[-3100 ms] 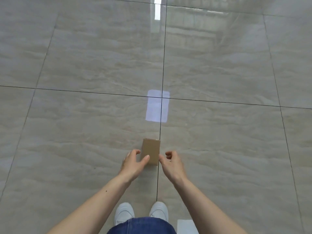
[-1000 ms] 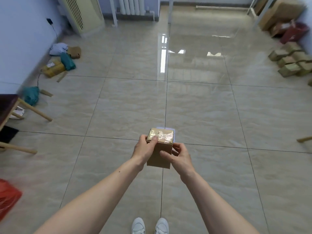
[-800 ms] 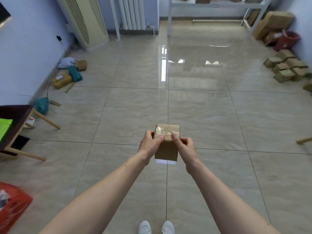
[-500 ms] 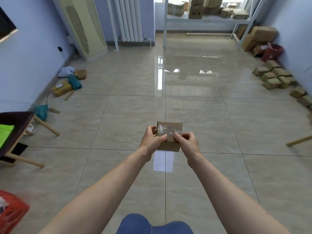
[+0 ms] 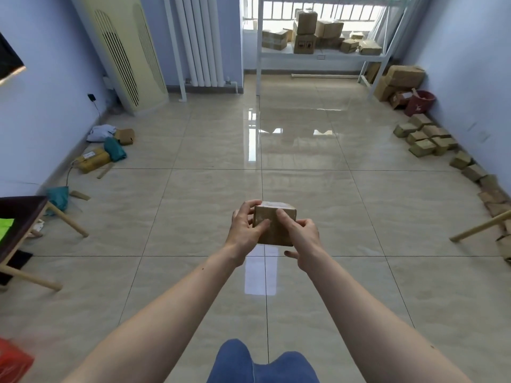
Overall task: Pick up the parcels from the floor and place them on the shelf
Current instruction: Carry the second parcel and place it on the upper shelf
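I hold a small brown cardboard parcel (image 5: 274,230) in both hands at about waist height over the tiled floor. My left hand (image 5: 244,227) grips its left side with the thumb on the near face. My right hand (image 5: 301,234) grips its right side, index finger lying across the top. Clear tape shines on the parcel's top. The white metal shelf (image 5: 320,55) stands at the far end of the room by the window, with several cardboard boxes (image 5: 304,31) on it.
Small parcels (image 5: 425,138) line the right wall, with larger boxes (image 5: 401,78) and a red bucket (image 5: 419,102) beyond. Parcels and bags (image 5: 105,147) lie by the left wall. A dark table (image 5: 19,217) stands at left, a red crate (image 5: 13,360) bottom left. An air conditioner (image 5: 124,51) stands far left.
I lifted the parcel off the floor with both hands and stood up. The view has risen, so the shelf at the far end now shows, and the parcel has turned in my grip.
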`<act>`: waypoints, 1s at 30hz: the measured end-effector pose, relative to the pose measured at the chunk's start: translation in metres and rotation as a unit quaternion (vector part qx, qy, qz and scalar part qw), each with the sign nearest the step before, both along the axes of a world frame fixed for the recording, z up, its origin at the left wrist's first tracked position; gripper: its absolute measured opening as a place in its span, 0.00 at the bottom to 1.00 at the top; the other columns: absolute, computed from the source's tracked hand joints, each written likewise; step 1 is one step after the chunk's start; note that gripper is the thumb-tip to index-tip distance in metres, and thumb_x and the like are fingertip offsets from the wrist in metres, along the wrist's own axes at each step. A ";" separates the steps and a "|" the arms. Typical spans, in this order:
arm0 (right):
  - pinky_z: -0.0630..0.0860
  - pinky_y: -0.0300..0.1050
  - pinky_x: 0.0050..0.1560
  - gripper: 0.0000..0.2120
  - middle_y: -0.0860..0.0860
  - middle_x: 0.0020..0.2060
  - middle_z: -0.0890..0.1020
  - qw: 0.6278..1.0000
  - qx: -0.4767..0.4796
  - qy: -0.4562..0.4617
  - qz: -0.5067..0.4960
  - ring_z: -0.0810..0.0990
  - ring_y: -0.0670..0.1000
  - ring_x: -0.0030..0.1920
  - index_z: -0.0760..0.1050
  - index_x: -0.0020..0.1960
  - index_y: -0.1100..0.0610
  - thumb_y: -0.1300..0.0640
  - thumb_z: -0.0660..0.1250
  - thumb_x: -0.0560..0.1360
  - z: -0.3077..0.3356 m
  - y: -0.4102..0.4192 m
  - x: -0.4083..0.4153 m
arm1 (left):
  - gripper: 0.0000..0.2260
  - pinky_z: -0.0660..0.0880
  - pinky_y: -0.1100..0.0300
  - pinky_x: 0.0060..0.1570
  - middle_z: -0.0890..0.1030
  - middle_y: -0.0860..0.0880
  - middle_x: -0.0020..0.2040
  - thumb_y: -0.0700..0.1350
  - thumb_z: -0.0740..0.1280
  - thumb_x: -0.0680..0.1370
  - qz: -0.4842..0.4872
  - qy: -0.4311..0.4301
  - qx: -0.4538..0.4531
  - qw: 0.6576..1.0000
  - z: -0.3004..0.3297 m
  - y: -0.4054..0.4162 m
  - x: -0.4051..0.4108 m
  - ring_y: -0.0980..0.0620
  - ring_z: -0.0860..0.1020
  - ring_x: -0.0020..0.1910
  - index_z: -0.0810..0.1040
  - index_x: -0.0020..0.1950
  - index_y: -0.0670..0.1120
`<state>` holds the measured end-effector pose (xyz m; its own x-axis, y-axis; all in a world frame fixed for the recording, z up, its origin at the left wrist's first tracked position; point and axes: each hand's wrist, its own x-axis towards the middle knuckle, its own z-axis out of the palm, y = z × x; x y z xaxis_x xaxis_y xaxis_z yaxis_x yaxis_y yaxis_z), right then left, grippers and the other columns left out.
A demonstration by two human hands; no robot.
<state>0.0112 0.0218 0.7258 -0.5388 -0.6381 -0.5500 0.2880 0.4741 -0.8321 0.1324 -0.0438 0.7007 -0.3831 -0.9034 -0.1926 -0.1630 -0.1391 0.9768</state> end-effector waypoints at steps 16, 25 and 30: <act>0.81 0.55 0.53 0.24 0.57 0.54 0.81 0.996 -0.030 0.003 -0.085 0.83 0.56 0.51 0.71 0.45 0.55 0.43 0.76 0.60 0.017 -0.007 0.003 | 0.33 0.79 0.46 0.53 0.74 0.47 0.63 0.55 0.70 0.77 0.024 0.064 0.156 0.985 0.034 0.002 0.005 0.52 0.76 0.54 0.57 0.77 0.59; 0.78 0.54 0.46 0.32 0.59 0.59 0.80 0.997 -0.061 0.011 -0.056 0.82 0.59 0.55 0.73 0.51 0.55 0.38 0.74 0.53 0.022 -0.002 -0.006 | 0.40 0.81 0.42 0.52 0.77 0.42 0.62 0.49 0.73 0.72 0.023 0.066 0.242 0.968 0.041 -0.005 -0.010 0.41 0.79 0.58 0.54 0.77 0.59; 0.75 0.58 0.43 0.39 0.54 0.63 0.76 0.998 -0.044 -0.036 -0.036 0.78 0.56 0.60 0.70 0.60 0.49 0.31 0.75 0.56 0.024 -0.002 -0.002 | 0.39 0.82 0.45 0.46 0.78 0.42 0.61 0.48 0.75 0.68 0.091 0.086 0.258 0.958 0.041 0.000 -0.023 0.43 0.80 0.57 0.59 0.73 0.51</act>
<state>0.0097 0.0199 0.7494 -0.5456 -0.6466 -0.5332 0.3793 0.3768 -0.8451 0.1090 -0.0436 0.7413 -0.2943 -0.7600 -0.5795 0.0663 -0.6211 0.7809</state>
